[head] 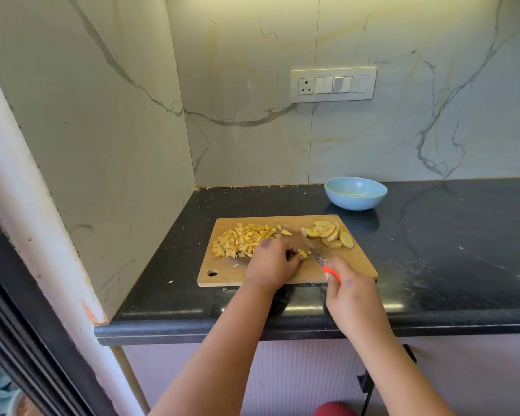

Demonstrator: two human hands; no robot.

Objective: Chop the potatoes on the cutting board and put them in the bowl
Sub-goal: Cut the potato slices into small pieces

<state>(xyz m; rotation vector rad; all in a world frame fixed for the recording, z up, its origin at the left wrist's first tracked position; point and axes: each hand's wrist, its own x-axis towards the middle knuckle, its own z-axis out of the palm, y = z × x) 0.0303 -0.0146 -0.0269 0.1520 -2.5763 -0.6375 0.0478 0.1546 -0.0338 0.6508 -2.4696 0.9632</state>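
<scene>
A wooden cutting board (354, 262) lies on the black counter. A heap of diced potato (242, 238) covers its far left part. Several potato slices (332, 234) lie at its far right. My left hand (272, 262) rests on the board's middle, its fingers curled over a small piece of potato (302, 254). My right hand (350, 291) grips the red handle of a knife (312, 250), whose blade points away from me just right of that piece. A light blue bowl (355, 193) stands behind the board, with no potato visible in it.
The counter (448, 250) runs to the right. Marble walls close it at the back and left. A switch panel (333, 84) is on the back wall. A potato scrap (170, 281) lies left of the board.
</scene>
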